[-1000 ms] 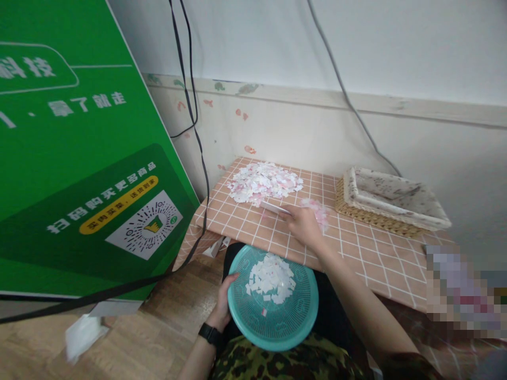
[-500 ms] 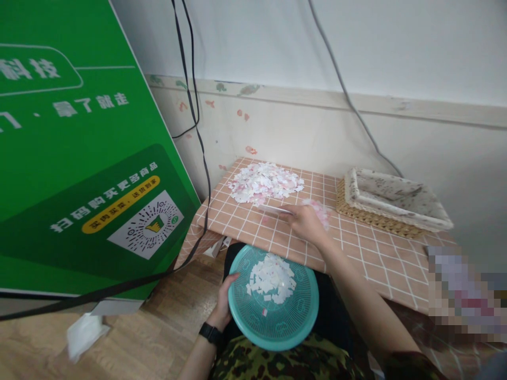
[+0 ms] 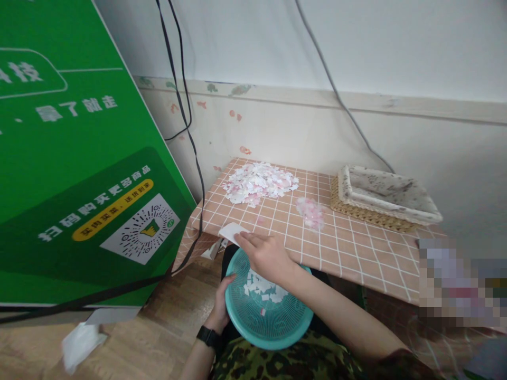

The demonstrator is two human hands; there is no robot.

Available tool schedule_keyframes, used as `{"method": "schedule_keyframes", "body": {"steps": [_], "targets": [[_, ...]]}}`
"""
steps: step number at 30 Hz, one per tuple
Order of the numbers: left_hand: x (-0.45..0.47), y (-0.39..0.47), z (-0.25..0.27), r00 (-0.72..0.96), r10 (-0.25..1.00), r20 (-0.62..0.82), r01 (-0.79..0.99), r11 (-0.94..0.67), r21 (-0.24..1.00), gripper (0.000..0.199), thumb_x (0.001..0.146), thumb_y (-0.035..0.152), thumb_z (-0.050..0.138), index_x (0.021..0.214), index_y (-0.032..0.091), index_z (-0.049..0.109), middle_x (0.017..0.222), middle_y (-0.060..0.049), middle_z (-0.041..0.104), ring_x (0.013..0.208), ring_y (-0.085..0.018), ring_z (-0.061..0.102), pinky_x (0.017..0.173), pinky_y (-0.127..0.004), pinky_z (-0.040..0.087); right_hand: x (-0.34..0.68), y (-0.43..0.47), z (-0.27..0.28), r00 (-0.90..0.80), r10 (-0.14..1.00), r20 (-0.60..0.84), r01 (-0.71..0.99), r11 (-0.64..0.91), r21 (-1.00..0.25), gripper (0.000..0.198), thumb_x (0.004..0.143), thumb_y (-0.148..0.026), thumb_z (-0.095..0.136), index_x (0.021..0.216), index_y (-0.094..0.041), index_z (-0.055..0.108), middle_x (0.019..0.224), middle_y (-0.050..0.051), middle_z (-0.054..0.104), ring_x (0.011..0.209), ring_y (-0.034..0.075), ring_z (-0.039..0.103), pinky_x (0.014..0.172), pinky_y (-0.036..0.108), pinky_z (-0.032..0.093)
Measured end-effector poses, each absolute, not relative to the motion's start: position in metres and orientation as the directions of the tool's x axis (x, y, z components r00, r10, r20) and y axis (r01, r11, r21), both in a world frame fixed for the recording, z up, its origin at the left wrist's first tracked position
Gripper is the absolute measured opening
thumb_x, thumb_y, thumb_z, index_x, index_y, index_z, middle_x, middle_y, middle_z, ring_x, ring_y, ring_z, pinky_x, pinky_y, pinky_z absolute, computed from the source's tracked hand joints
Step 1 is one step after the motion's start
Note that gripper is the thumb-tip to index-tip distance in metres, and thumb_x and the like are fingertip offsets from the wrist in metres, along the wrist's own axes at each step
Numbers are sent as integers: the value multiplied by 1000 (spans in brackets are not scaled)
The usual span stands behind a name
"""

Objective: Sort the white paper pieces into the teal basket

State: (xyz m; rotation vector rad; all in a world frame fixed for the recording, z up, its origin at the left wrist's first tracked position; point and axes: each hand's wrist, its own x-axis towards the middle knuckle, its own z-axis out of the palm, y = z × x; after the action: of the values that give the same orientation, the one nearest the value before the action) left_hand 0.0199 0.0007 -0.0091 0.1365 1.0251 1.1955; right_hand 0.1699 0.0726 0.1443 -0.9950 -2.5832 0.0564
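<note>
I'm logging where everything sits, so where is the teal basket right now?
The teal basket sits low and central in the head view, by the checked tablecloth's near edge, with the left hand at its left rim.

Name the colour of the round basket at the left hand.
The round basket is teal green; it shows best in the head view.
</note>
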Motion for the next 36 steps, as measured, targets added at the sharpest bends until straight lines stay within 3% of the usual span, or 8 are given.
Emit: {"method": "schedule_keyframes", "body": {"steps": [9, 13, 17, 21, 24, 27, 32, 36], "targets": [[17, 1, -5, 35, 780, -625, -702, 464, 540, 18, 65, 29, 66, 70, 11, 69, 63, -6, 71, 58, -21, 63, 64, -34, 49, 190, 83, 130, -485, 812, 326, 837, 539, -96, 49, 80, -9, 42, 128, -15, 45, 122, 13, 58, 101, 24, 58, 75, 34, 49], [17, 0, -6, 47, 780, -624, -719, 460, 521, 19, 66, 28, 67, 72, 11, 70, 66, -7, 72, 60, -21, 64, 66, -34, 50, 229, 92, 131, -288, 891, 352, 929, 350, -124, 51, 79, -11, 43, 129, -19, 47, 111, 11, 64, 81, 22, 64, 67, 30, 47], [16, 0, -10, 83, 774, -628, -725, 479, 495, 20, 68, 29, 66, 74, 11, 71, 67, -8, 72, 59, -20, 64, 66, -34, 50, 262, 99, 134, -15, 901, 435, 970, 118, -211, 41, 83, -18, 41, 121, -20, 57, 80, 10, 70, 64, 22, 63, 61, 31, 44], [15, 0, -9, 70, 769, -636, -724, 477, 497, 16, 67, 27, 66, 71, 12, 70, 64, -6, 71, 57, -20, 64, 62, -32, 50, 287, 102, 145, 165, 853, 495, 915, 54, -399, 38, 83, -27, 43, 117, -20, 60, 94, 10, 69, 73, 24, 64, 64, 31, 44], [16, 0, -7, 73, 768, -636, -721, 481, 499, 18, 67, 27, 66, 73, 11, 70, 67, -7, 72, 60, -21, 65, 63, -34, 51, 303, 103, 154, 262, 818, 512, 885, 8, -466, 38, 83, -32, 43, 113, -19, 62, 87, 9, 70, 75, 24, 64, 63, 30, 43], [17, 0, -8, 60, 768, -638, -724, 474, 502, 17, 67, 27, 66, 72, 12, 70, 65, -6, 72, 58, -20, 64, 62, -33, 51, 318, 107, 158, 300, 792, 532, 913, -77, -400, 36, 84, -32, 43, 109, -20, 65, 77, 9, 69, 69, 23, 63, 59, 28, 39], [17, 0, -9, 62, 761, -645, -707, 489, 510, 19, 68, 28, 65, 75, 11, 70, 69, -8, 73, 61, -22, 65, 64, -34, 51, 332, 117, 149, 224, 837, 499, 974, -169, -154, 34, 85, -29, 42, 110, -25, 64, 67, 7, 67, 59, 20, 59, 54, 27, 31], [16, 0, -8, 60, 767, -638, -720, 476, 504, 16, 67, 26, 66, 74, 12, 70, 67, -6, 72, 60, -21, 65, 66, -33, 51, 337, 122, 144, 166, 878, 450, 985, -125, -120, 32, 84, -29, 43, 105, -24, 67, 67, 8, 68, 60, 21, 60, 55, 28, 31]]}}
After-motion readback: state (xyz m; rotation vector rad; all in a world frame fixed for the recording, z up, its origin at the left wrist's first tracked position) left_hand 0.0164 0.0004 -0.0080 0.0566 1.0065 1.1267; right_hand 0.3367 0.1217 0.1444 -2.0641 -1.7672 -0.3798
